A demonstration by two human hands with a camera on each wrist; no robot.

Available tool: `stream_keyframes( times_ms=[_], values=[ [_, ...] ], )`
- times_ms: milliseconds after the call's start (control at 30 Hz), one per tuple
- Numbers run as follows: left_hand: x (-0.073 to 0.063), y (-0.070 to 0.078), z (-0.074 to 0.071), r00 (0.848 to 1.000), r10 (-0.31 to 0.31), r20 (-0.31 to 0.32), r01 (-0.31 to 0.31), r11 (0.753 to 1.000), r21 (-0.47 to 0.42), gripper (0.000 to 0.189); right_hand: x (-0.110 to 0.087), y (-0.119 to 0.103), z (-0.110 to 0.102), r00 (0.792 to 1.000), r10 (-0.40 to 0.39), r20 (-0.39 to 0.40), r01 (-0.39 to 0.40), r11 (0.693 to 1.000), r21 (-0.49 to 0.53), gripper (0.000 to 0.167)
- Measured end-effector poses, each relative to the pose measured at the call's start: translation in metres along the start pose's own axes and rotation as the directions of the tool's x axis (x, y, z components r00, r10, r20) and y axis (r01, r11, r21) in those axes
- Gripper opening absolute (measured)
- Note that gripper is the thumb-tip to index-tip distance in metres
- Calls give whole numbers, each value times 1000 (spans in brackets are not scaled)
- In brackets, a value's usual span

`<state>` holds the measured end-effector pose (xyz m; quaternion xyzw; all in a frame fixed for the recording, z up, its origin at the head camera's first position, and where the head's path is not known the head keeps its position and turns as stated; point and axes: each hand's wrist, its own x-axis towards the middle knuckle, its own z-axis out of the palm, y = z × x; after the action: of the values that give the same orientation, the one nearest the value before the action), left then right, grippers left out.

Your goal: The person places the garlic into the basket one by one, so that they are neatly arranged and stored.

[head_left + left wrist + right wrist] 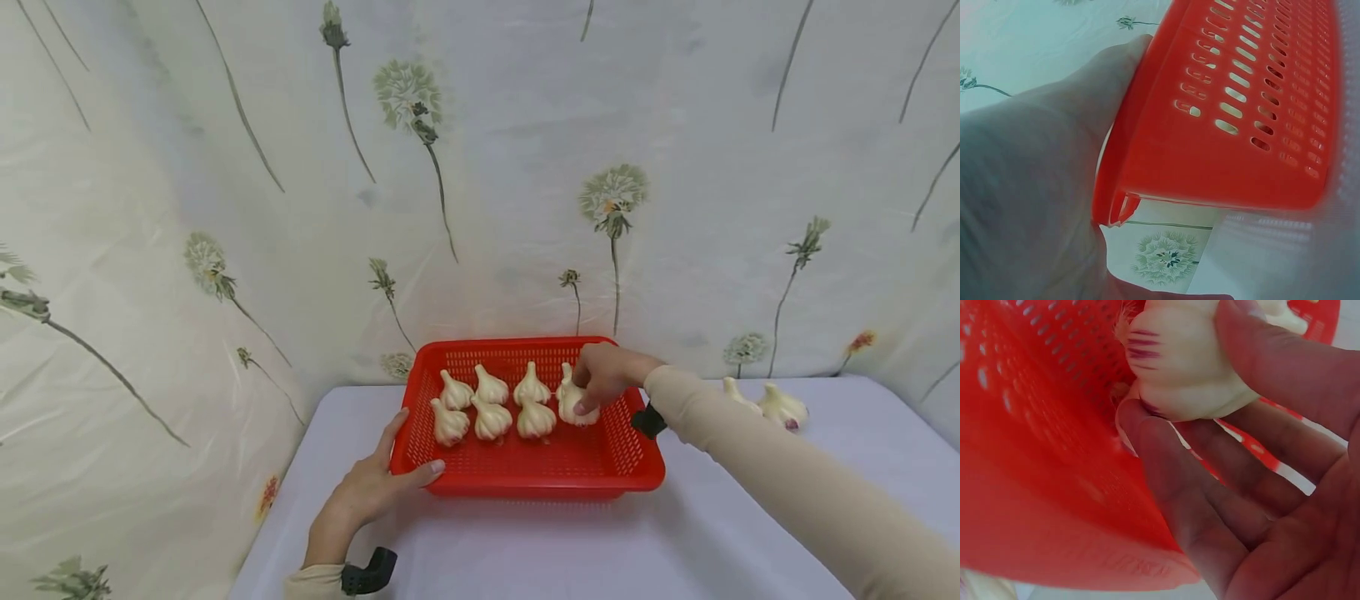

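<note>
A red plastic basket (525, 482) with slotted walls stands on the table in the head view. My left hand (366, 493) holds its front left corner, the thumb over the front rim and the fingers along the left side. Inside, my right hand (607, 373) pinches a garlic bulb (574, 408) between thumb and fingers, at the right end of the front row. Purple streaks show on that bulb (1179, 369) in the right wrist view. Several more garlic bulbs (492, 419) sit in two rows to its left, and another is partly hidden behind it.
Two garlic bulbs (782, 407) lie on the white tabletop (847, 425) right of the basket, one partly covered by the right sleeve (750, 454). A curtain (510, 208) printed with dandelions hangs behind the table and along its left side.
</note>
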<state>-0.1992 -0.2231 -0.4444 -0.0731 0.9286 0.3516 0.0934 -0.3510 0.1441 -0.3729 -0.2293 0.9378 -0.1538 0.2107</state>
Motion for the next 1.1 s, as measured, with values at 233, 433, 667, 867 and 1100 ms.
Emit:
stream_keyframes(
  times_ms=[233,433,667,867,1100],
  values=[
    [-1,0,1,1000,-1,2,1,1000,1,111,7,4,7,999,40,-7,-40,997,64,38],
    [-1,0,1,1000,-1,16,1,1000,-5,110,11,7,11,998,64,-15,-63,996,56,36],
    [-1,2,-1,1000,-3,13,3,1000,-4,109,13,7,14,997,71,-28,-71,997,4,41],
    [0,2,-1,1000,2,12,-2,1000,-3,109,15,8,19,997,71,-32,-71,997,-10,36],
    [0,0,-1,1000,-6,10,6,1000,-10,111,18,8,23,997,54,-46,-55,998,-25,32]
  ],
)
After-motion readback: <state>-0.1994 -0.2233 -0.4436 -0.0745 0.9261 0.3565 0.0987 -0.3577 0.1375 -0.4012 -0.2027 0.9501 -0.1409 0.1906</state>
